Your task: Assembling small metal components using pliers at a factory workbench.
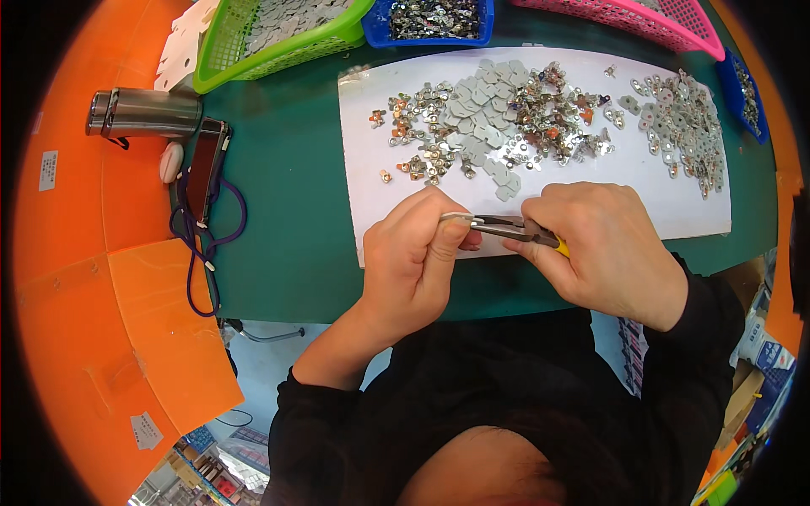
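Observation:
Over the near edge of a white sheet (371, 169), my left hand (418, 249) pinches a small light-grey flat piece (456, 217) between thumb and fingers. My right hand (595, 240) grips needle-nose pliers (510, 228) with a yellow handle. The plier jaws point left and meet the piece at my left fingertips; what exactly they clamp is too small to make out. Just beyond my hands lie a heap of grey flat plates (485, 110), small metal clips (422, 118) on its left and shiny metal parts (548, 110) on its right.
Finished-looking grey plates with metal bits (688, 126) spread at the right. A green basket (291, 55), blue trays (429, 40) and a pink basket (624, 25) line the far side. A steel flask (148, 114) and a phone (205, 169) with purple cord lie left, beside orange panels (63, 211).

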Demonstrator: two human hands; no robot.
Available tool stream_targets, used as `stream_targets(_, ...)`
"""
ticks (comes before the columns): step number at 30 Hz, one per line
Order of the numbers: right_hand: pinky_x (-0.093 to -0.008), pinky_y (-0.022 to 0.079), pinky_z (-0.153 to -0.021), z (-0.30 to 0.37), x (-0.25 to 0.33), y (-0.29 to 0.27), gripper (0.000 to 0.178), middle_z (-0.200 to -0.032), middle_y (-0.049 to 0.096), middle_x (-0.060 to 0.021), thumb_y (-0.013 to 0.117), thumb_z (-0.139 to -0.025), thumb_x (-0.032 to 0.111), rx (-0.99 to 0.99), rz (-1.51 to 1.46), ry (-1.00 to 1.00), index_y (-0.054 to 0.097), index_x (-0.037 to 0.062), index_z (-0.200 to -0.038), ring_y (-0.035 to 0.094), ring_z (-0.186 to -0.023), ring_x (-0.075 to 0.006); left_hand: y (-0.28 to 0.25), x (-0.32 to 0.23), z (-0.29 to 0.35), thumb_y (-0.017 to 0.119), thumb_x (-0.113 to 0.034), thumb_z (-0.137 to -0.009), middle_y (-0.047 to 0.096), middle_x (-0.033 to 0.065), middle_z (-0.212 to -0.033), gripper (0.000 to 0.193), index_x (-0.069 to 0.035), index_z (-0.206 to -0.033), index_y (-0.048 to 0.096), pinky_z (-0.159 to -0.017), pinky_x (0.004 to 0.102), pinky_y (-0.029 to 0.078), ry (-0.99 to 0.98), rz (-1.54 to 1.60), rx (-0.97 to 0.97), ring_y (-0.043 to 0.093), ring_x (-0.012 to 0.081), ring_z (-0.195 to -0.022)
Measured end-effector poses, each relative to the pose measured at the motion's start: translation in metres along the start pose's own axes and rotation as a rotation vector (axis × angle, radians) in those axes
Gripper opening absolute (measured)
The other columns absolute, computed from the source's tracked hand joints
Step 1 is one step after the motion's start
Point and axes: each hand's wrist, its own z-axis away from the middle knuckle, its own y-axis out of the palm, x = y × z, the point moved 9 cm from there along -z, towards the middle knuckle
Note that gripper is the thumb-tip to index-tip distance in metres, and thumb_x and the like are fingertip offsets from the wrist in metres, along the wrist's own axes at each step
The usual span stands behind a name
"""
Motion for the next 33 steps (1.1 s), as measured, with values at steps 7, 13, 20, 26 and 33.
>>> stream_targets(7, -0.0460, 0.047, -0.055, -0.001, -0.002, 0.003, 0.025, -0.065, 0.061, -0.0146, 0.069, -0.084, 0.024, 0.011, -0.007, 0.005, 0.064, 0.0034, -0.072, 0.062, -0.061, -0.0362, -0.001, 0.000, 0.000, 0.055, -0.010, -0.101, 0.061, 0.0081, -0.074, 0.021, 0.001, -0.084, 0.060, -0.057, 0.0277, 0.049, -0.018, 0.004, -0.024, 0.062, 0.0176, -0.063)
stream_targets(13, -0.0463, 0.047, -0.056, -0.002, -0.002, 0.005, 0.024, -0.064, 0.061, -0.0143, 0.070, -0.084, 0.024, 0.049, -0.053, -0.007, 0.065, 0.0034, -0.073, 0.062, -0.061, -0.0360, 0.000, 0.002, 0.000, 0.054, -0.010, -0.102, 0.061, 0.0083, -0.074, 0.021, 0.001, -0.085, 0.060, -0.058, 0.0271, 0.050, -0.026, 0.042, -0.021, 0.062, 0.0171, -0.063)
stream_targets(20, -0.0465, 0.044, -0.059, -0.004, -0.001, 0.007, 0.021, -0.070, 0.059, -0.0159, 0.068, -0.087, 0.021, 0.119, -0.088, 0.010, 0.062, 0.0034, -0.079, 0.059, -0.068, -0.0384, 0.001, 0.000, 0.002, 0.044, -0.021, -0.107, 0.058, 0.0081, -0.079, 0.035, 0.004, -0.085, 0.056, -0.063, 0.0255, 0.053, -0.047, 0.015, 0.038, 0.063, 0.0142, -0.070)
stream_targets(26, -0.0464, 0.044, -0.059, -0.005, -0.003, 0.012, 0.019, -0.070, 0.059, -0.0165, 0.068, -0.088, 0.020, 0.170, -0.158, 0.015, 0.063, 0.0035, -0.080, 0.059, -0.067, -0.0389, 0.001, -0.001, 0.000, 0.044, -0.018, -0.107, 0.057, 0.0088, -0.079, 0.034, 0.004, -0.084, 0.056, -0.063, 0.0266, 0.053, -0.016, 0.036, 0.035, 0.062, 0.0146, -0.069)
stream_targets(33, -0.0471, 0.045, -0.059, -0.004, -0.005, 0.012, 0.018, -0.069, 0.061, -0.0173, 0.068, -0.087, 0.019, 0.175, -0.112, 0.033, 0.065, 0.0037, -0.079, 0.060, -0.066, -0.0399, 0.003, 0.002, 0.001, 0.047, -0.015, -0.105, 0.059, 0.0084, -0.076, 0.030, 0.003, -0.083, 0.058, -0.060, 0.0270, 0.050, -0.041, 0.095, 0.001, 0.062, 0.0148, -0.066)
